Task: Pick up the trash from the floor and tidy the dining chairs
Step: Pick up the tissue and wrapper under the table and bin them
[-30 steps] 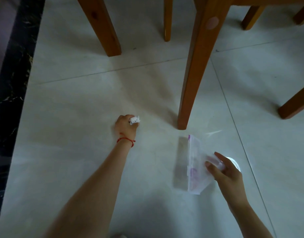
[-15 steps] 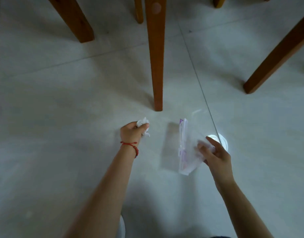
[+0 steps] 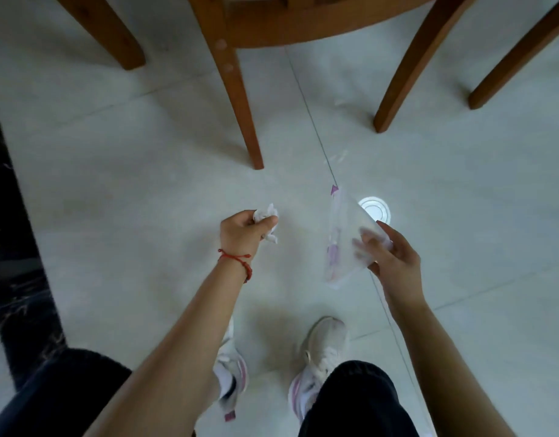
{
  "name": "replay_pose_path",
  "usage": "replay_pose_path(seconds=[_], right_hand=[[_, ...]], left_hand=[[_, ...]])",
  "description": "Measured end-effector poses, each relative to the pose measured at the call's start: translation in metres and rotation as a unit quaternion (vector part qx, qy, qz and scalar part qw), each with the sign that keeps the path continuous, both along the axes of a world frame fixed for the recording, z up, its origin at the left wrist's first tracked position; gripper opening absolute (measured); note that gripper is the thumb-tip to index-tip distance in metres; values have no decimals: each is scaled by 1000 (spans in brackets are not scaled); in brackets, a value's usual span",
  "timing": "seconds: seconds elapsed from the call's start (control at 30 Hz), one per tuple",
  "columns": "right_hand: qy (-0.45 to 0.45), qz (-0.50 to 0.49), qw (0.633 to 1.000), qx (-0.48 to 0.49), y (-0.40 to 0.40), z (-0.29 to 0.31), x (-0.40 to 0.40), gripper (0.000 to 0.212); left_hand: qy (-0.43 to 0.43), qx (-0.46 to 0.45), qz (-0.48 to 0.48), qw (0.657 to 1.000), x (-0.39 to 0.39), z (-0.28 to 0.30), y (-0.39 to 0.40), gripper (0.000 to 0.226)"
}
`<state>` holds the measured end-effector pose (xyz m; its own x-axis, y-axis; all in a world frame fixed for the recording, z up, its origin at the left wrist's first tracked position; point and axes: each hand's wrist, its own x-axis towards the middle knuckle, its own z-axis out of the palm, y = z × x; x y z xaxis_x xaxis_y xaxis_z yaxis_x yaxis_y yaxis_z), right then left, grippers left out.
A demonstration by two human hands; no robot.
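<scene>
Left hand: my left hand [image 3: 244,230] is fisted round a crumpled white tissue wad [image 3: 267,220], ends poking out past thumb and fingers, lifted clear of the floor
Right hand: my right hand [image 3: 394,260] pinches a clear plastic zip bag with a pink seal strip [image 3: 342,238], fingers spread behind the film
Tissue feel: I judge it almost weightless, soft, squashable; any loose pinch keeps it, no care needed
Bag feel: thin, limp, slick film; best held near the pink strip so the mouth can gape
Gap: wad and bag near, not touching
Floor: pale glossy ceramic tile floor [image 3: 120,171], smooth, with a round white plastic lid [image 3: 375,211] lying just beyond the bag
Chairs: slim varnished brown wooden chair legs [image 3: 240,108], hard, rigid, tapered
</scene>
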<state>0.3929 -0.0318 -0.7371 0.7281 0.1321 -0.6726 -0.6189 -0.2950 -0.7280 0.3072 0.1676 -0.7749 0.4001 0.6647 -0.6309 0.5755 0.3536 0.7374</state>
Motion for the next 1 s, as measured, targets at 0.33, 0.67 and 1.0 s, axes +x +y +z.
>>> replay_pose_path(seconds=[0.33,0.67,1.0], right_hand=[[20,-2,1000,22,-3,149,-25,63],[29,23,998,53,4,313,-52,46],[-7,107,992,68,54,443,-79,47]], left_hand=[[22,-13,-31,999,-26,155,-15,29],[14,3,-51,999,-53,335,-19,21],[3,12,41,999,-102,469,22,18]])
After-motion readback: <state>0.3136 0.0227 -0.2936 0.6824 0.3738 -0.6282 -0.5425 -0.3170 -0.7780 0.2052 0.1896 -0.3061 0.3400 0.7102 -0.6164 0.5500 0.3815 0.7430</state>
